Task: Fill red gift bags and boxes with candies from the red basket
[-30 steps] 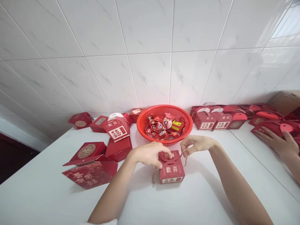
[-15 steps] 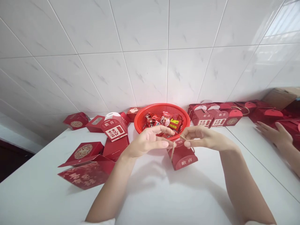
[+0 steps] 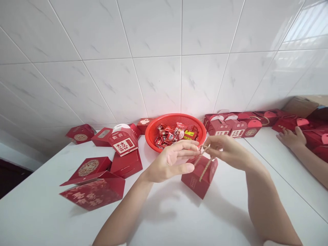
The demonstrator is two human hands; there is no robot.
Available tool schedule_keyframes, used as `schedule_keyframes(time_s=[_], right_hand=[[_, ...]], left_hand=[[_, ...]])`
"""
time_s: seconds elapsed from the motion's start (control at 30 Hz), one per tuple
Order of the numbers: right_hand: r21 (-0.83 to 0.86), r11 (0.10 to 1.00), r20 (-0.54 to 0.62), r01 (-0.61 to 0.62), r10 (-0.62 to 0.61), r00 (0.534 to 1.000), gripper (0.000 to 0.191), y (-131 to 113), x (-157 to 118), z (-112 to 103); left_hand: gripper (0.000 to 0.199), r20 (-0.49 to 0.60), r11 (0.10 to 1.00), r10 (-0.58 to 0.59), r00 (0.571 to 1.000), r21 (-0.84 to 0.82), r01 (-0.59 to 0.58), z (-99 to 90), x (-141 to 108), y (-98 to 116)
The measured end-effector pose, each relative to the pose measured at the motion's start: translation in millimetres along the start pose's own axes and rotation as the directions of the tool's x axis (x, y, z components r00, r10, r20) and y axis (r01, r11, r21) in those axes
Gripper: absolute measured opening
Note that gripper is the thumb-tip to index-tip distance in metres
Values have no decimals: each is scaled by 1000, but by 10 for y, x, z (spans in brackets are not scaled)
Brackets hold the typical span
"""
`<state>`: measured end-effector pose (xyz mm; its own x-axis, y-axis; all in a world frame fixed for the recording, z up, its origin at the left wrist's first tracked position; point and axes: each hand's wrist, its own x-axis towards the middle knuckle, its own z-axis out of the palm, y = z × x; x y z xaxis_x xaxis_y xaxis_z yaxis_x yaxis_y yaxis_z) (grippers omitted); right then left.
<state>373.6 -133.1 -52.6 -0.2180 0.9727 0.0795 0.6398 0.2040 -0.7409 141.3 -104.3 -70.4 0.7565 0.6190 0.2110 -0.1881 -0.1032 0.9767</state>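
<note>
A small red gift box (image 3: 194, 180) with a twisted cord handle (image 3: 205, 169) is before me, turned at an angle and tilted; whether its base touches the table I cannot tell. The fingers of my right hand (image 3: 229, 150) are closed on the top of the cord, above the box. My left hand (image 3: 170, 162) is beside it, palm turned inward, fingers stretched out and thumb apart. Its fingertips reach the cord near my right fingers; whether they touch it is unclear. Just behind, a red plastic basket (image 3: 151, 131) holds wrapped candies (image 3: 169, 137).
To the left, several red boxes (image 3: 125, 164) stand or lie on the white table (image 3: 41, 201), some with open flaps. A row of red boxes (image 3: 234, 128) lines the tiled wall at right. Another person's hand (image 3: 292, 138) rests near more boxes and a cardboard carton (image 3: 298, 104).
The gift box has swung round, so a plain side and the cord now face me. My right hand has shifted the cord slightly. The other person's hand has moved a little left and back.
</note>
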Motion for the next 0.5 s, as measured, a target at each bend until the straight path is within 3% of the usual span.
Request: schedule_keyframes(time_s=[0.07,0.13,0.23,0.37,0.5], right_hand=[[17,998,-112,-56,57,992,17,65,-82,-206],[20,985,-316,-174,171,933,15,160,-175,-421],[64,935,-585,-350,319,745,15,411,-276,-705],[77,874,-759,-480,364,540,10,949,-243,-944],[55,869,-772,-492,350,531,7,1347,-104,-1008]], left_hand=[[30,-20,999,7,1000,53,-6,-38,-9,6],[26,-46,994,17,999,105,-12,-85,-15,16],[21,-69,987,34,997,161,-23,-153,-20,50],[18,-72,982,52,996,187,-38,-202,-17,106],[16,-48,980,60,997,195,-50,-209,-12,122]])
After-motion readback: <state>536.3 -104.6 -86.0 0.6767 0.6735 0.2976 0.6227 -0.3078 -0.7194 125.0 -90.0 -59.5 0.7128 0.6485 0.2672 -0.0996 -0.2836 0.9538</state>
